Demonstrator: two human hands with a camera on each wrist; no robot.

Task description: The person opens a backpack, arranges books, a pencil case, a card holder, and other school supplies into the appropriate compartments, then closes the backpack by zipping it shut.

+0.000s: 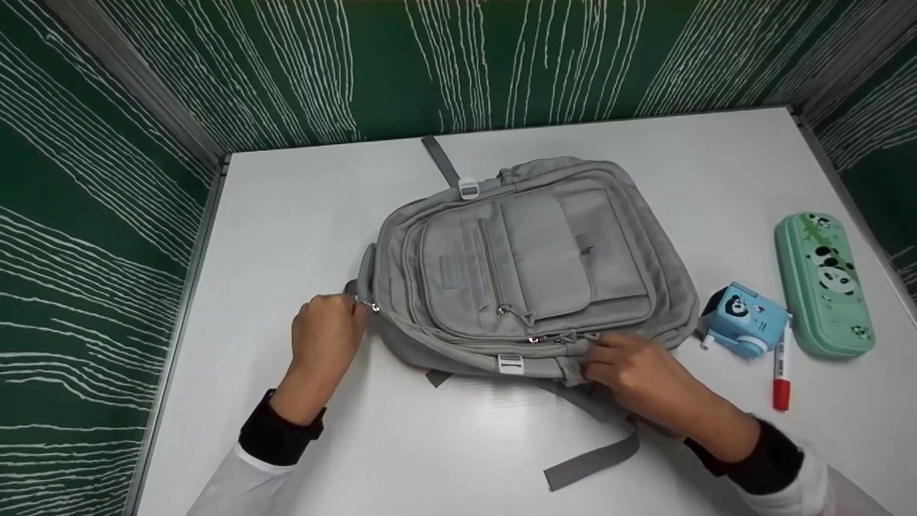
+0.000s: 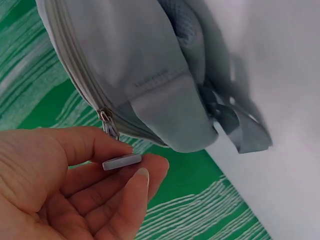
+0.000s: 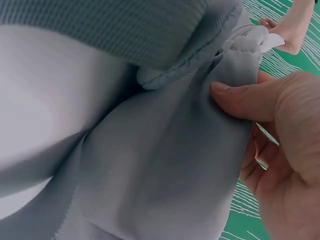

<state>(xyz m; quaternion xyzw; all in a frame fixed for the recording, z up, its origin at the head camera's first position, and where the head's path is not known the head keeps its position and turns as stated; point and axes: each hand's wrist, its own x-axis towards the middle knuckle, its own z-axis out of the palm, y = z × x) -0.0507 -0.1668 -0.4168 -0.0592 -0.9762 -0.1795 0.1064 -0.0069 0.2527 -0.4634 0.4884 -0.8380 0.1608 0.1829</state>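
A grey backpack (image 1: 548, 258) lies front side up on the table (image 1: 286, 208), its top toward the left. At that top end my left hand (image 1: 326, 337) pinches a zipper pull (image 2: 122, 161) between thumb and forefinger. The metal slider (image 2: 105, 116) above it sits on the zip track. My right hand (image 1: 634, 365) grips the bag's near side by its lower end. In the right wrist view, the thumb presses a fold of grey side fabric (image 3: 200, 135) against the fingers, partly hidden behind the cloth. A second zipper slider (image 1: 534, 340) shows on the near edge.
Right of the bag stands a blue panda-printed pencil sharpener (image 1: 749, 319) with a crank. A red-capped marker (image 1: 781, 390) and a green panda pencil case (image 1: 827, 287) lie beyond it. A loose strap (image 1: 591, 459) trails toward the front. Green white-streaked panels (image 1: 394, 72) enclose the table.
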